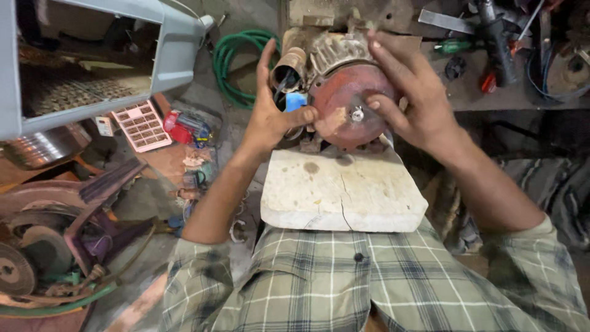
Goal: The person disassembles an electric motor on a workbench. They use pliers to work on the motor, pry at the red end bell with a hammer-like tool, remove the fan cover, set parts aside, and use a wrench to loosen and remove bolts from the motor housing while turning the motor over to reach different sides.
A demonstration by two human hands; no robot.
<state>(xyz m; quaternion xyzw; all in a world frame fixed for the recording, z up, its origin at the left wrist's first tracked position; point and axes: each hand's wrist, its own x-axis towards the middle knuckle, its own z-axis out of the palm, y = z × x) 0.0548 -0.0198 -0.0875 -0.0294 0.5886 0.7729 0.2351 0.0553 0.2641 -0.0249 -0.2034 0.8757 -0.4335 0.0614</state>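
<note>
Item one: a round, rust-red metal motor (345, 104) with a ribbed grey casing behind it, sitting upper centre of the frame on the far edge of a pale, cracked stone slab (341, 193). I see its small silver shaft stub (357, 114) at the middle of the red end cover.

Item two: my left hand (273, 107), left of the motor. Its thumb presses the red cover's left edge; its fingers reach up beside a tan metal cylinder (289, 66) and a small blue part (295, 100). Loosely curled, bracing rather than clasping.

Item three: my right hand (412, 101), draped over the motor's right side, fingers spread across the ribbed casing, thumb tip just beside the shaft stub. It is open, cupping the housing.

Item four, surroundings: a coiled green hose (236, 61) upper centre-left; a grey plastic cooler housing (92, 55) upper left; a pink keypad panel (141, 126) below it; my plaid shirt (369, 283) along the bottom.
</note>
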